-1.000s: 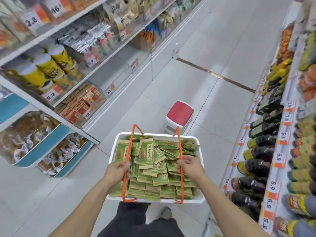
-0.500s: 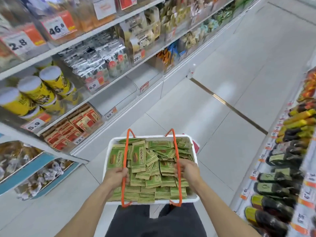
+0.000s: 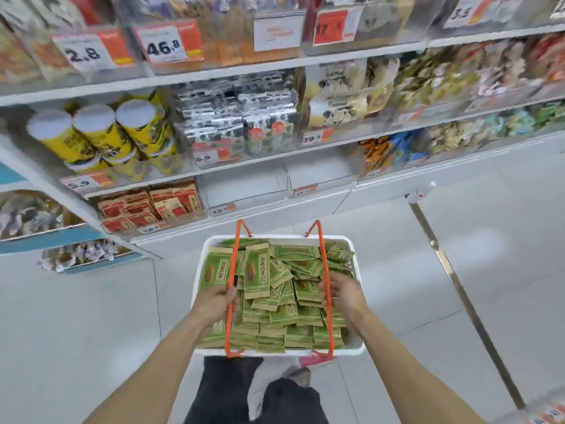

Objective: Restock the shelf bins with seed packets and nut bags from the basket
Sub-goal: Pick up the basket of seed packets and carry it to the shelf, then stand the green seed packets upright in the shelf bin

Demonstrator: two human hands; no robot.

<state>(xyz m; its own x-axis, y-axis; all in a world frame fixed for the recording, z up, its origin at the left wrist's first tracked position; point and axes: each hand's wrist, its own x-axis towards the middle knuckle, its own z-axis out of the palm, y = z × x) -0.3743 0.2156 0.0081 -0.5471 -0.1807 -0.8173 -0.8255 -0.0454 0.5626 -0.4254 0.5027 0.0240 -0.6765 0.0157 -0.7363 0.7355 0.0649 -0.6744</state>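
— What's nearest to you?

— My two forearms reach out to a white rectangular plastic basket (image 3: 356, 272) held in front of my legs, above the pale tiled floor (image 3: 397, 270). My left hand (image 3: 215, 301) has its fingers curled round the left orange strap handle (image 3: 231, 289); my right hand (image 3: 344, 293) grips the right orange strap handle (image 3: 326, 289) the same way.

— And the load?

— The basket is heaped to the rim with flat green-and-tan seed packets (image 3: 275, 301), lying loose and overlapping, a few standing on edge toward the far left.

— Beyond it?

— The white shelving (image 3: 244, 73) runs across the view. On the lowest shelf, a clear bin of red-and-tan packets (image 3: 153, 209) sits left of a clear bin (image 3: 244, 188) that looks bare inside, just past the basket's far edge. One shelf up, three yellow canisters with white lids (image 3: 107, 133) lie beside silver-wrapped packs (image 3: 238, 117). Price tags reading 2.8 and 46.8 hang on the top shelf; much of it is blurred.
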